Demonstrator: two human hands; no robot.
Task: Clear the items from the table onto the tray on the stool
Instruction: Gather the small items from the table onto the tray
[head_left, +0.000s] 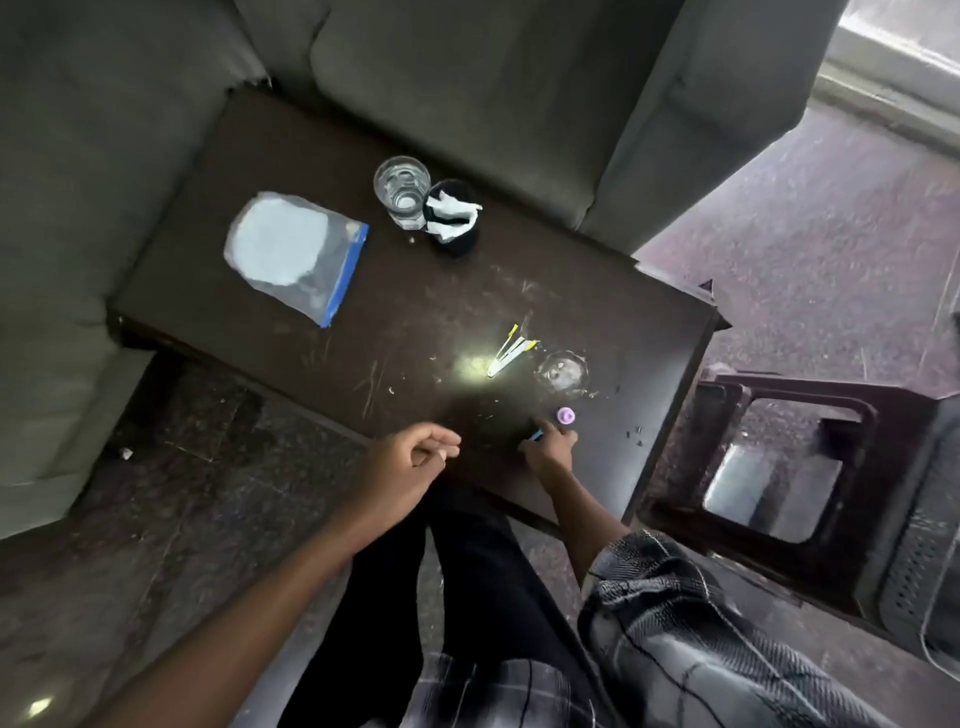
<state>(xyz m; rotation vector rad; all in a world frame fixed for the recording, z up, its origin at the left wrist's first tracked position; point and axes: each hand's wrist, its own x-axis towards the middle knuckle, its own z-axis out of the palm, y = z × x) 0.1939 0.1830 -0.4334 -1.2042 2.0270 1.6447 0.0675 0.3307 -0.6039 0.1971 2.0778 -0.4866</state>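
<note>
Right arm in checked sleeve (675, 597), grey, black and white, ending mid-forearm. Left forearm (291, 566) bare up to the frame edge. Same check on shirt hem (493, 691). Black trousers (467, 571). Left hand (410, 462), right hand (550, 454) bare.

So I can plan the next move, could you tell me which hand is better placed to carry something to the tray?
Probably the right hand: it grips a blue item beside the purple cap and is nearer the tray on the stool. The left hand holds nothing, farther away.
</note>
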